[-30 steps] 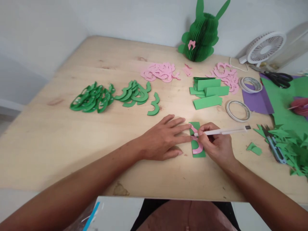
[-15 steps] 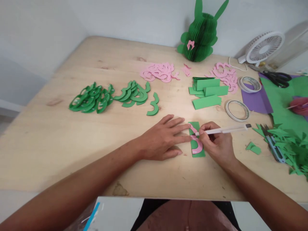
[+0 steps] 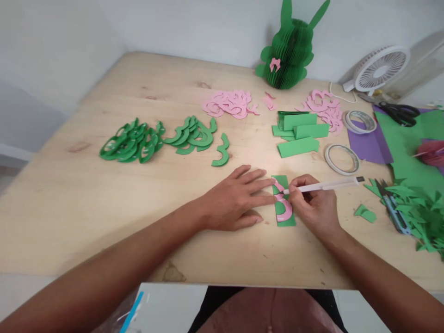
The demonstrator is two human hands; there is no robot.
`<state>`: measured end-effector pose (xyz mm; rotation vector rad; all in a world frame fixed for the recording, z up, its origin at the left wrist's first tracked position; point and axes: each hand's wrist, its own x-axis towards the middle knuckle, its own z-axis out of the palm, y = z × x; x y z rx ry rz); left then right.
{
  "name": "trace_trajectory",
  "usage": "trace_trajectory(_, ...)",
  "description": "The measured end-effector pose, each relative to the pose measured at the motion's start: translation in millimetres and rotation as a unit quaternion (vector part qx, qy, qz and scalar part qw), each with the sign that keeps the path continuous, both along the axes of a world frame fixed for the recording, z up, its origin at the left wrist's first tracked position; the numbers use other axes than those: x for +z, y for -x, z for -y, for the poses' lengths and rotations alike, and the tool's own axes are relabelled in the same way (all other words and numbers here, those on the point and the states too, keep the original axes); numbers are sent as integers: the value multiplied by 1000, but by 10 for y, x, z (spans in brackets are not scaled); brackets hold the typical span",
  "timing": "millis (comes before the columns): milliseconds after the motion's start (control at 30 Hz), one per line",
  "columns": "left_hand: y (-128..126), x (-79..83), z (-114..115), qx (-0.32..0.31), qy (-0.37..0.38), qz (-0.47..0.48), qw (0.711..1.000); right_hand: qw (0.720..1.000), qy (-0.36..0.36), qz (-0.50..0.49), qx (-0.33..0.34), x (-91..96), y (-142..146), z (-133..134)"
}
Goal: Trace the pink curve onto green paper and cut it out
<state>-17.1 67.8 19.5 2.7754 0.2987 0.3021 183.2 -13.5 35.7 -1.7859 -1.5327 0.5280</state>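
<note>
A green paper strip (image 3: 290, 219) lies upright in front of me with a pink curved paper cutout (image 3: 286, 213) on top of it. My left hand (image 3: 237, 201) rests flat with fingers spread, two fingertips touching the left side of the cutout. In my right hand (image 3: 316, 203) a white pen (image 3: 329, 185) is pinched, its tip at the cutout's edge near the narrow middle. Part of the cutout's left edge is hidden under my fingertips.
Green cutouts (image 3: 132, 141) and pink cutouts (image 3: 229, 104) lie in piles beyond my left hand. Folded green strips (image 3: 298, 147), tape rolls (image 3: 342, 159), thread snips (image 3: 393, 208) and green scraps (image 3: 430, 222) are to the right. A green honeycomb paper figure (image 3: 291, 53) and fan (image 3: 379, 69) stand behind.
My right hand and the pen have shifted slightly to the right along the cutout's edge. My left hand stays where it was.
</note>
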Motion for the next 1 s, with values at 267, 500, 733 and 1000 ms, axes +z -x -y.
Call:
trace_trajectory(267, -1, -3, -6, -1, 5, 1, 1000, 1000, -3, 0, -6, -17, -13, 6)
trace_trajectory(500, 1, -5, -2, 1, 5, 5, 1000, 1000, -14, -27, -8, -21, -6, -2)
trace_trajectory(733, -1, -1, -3, -1, 4, 6, 1000, 997, -19, -67, -18, 15, 30, 1)
trace_trajectory(1000, 3, -4, -1, 0, 4, 5, 1000, 995, 6, -99, 23, 16, 61, 1)
